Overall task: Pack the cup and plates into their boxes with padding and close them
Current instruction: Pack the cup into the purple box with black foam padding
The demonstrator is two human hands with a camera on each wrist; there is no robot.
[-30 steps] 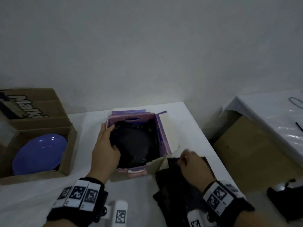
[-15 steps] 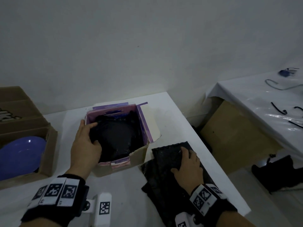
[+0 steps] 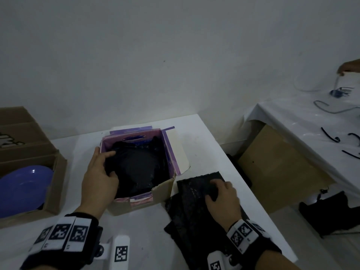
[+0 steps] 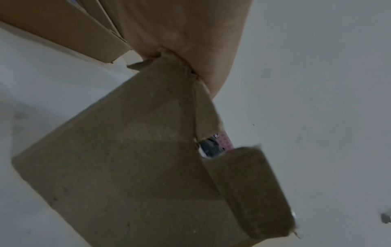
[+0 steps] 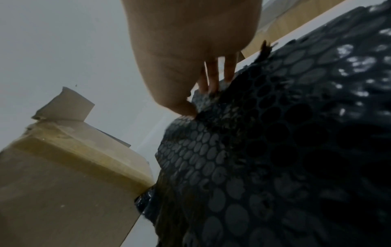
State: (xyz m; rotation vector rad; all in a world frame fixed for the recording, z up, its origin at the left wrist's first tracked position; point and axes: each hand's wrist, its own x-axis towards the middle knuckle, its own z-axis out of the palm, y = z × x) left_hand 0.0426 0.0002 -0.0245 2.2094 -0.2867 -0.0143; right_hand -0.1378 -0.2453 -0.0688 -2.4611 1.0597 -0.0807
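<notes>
A small cardboard box [image 3: 136, 203] with a purple printed lining stands open on the white table [image 3: 204, 137]. Black bubble wrap padding [image 3: 138, 166] fills its inside and hides whatever lies under it. My left hand [image 3: 105, 164] grips the box's left wall, palm outside, thumb and fingers hooked over the rim onto the padding. In the left wrist view only my palm [image 4: 180, 33] and the box's outer wall [image 4: 127, 167] show. My right hand [image 3: 214, 194] pinches a loose black bubble wrap sheet [image 3: 191, 211] lying right of the box; thumb and fingertips [image 5: 211, 83] bunch the sheet [image 5: 275, 150].
A bigger brown carton [image 3: 56, 184] at the left holds a purple plate [image 3: 23, 190]. The table's right edge runs close to my right hand. Beyond it stand a second white-covered table [image 3: 311, 121] with wire hangers, another person's hand [image 3: 348, 67], cardboard [image 3: 272, 172] and a black bag [image 3: 327, 215].
My right hand went from lying flat on the loose bubble wrap to pinching and bunching it. My left hand stayed at the box's left wall. The head view swung right.
</notes>
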